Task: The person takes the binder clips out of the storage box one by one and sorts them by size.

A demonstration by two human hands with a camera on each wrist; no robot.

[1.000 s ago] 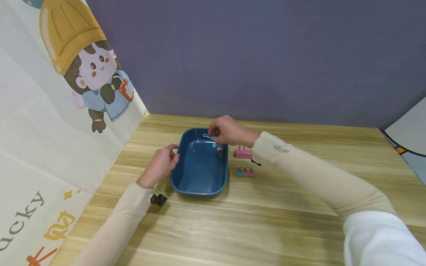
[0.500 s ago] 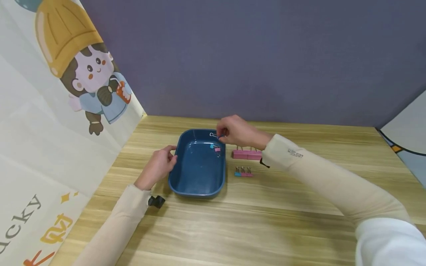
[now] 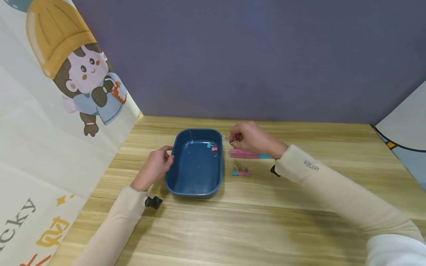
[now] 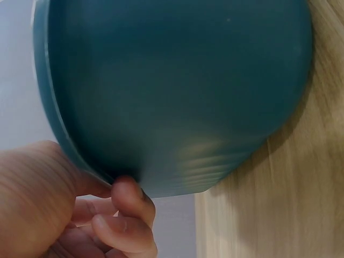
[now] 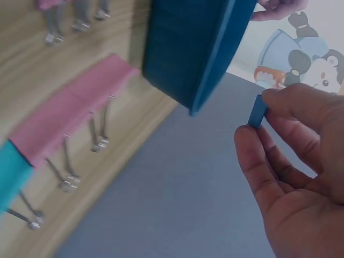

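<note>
A dark blue tray [image 3: 186,183] lies on the wooden table. My left hand [image 3: 168,157] holds its left rim, and the left wrist view shows curled fingers [image 4: 129,201] against the tray's outer wall [image 4: 172,91]. Just past the tray's right rim, my right hand [image 3: 233,139] pinches a small blue binder clip [image 5: 258,111] between thumb and fingers. Two small clips [image 3: 212,147], one teal and one pink, lie inside the tray near its far right corner.
A row of large pink clips [image 3: 244,154] with a teal one [image 3: 265,156] at its end lies right of the tray. Three small clips [image 3: 240,171] sit nearer me. A printed cartoon panel [image 3: 66,92] stands on the left, a purple wall behind.
My right hand has moved right, from above the tray's far corner to just outside its right rim, still pinching the small blue clip. The left hand stays on the rim.
</note>
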